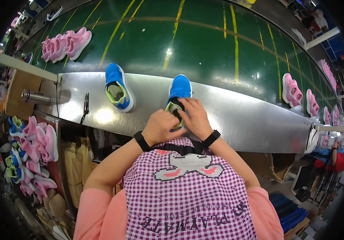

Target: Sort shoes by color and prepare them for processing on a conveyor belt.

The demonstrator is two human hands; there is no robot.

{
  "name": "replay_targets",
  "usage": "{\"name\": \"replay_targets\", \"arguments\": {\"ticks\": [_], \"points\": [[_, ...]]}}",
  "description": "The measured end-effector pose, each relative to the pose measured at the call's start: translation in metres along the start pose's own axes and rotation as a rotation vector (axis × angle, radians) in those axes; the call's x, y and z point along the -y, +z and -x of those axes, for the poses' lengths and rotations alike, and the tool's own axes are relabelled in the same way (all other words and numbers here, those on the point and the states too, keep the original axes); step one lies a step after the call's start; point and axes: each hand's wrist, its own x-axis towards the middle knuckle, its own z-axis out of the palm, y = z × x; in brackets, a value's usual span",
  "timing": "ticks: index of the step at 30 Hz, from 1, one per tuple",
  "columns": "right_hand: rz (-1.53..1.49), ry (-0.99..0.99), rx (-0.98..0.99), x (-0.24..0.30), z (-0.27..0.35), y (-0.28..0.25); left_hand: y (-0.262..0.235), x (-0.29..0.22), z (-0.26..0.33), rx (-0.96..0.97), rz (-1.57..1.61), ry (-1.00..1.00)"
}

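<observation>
Both hands meet over one blue shoe point(179, 89) standing on the steel counter point(236, 116) directly ahead of the person. Its toe points away toward the green conveyor belt point(204, 44) and its heel and opening face the body, so its long axis runs straight out from the chest. The left hand point(160, 125) is curled closed at the heel, fingers on the yellow-green collar; the right hand point(195, 115) is bent over the opening, fingers closed on the dark tongue area — neither hand is clearly nearer. A second blue shoe point(117, 87) sits well apart to the left, a pair of pliers point(86, 107) beyond it. Pink shoes point(66, 43) ride the belt — nothing crowds the hands.
</observation>
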Motion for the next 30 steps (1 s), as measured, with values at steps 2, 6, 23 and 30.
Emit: {"name": "replay_targets", "arguments": {"ticks": [2, 6, 23, 30], "points": [[0.006, -0.004, -0.006, 0.004, -0.001, 0.003, 0.001, -0.003, 0.005, -0.409, -0.138, -0.373], [0.003, -0.086, 0.002, 0.001, -0.013, 0.017, 0.002, 0.007, 0.001, -0.486, 0.258, -0.573], [0.027, 0.507, 0.149, 0.006, 0.010, -0.006, -0.032, 0.007, -0.012, -0.349, -0.052, -0.185], [0.040, 0.333, 0.114, -0.012, 0.022, 0.017, -0.008, 0.017, -0.027, -0.097, -0.167, -0.063]]}}
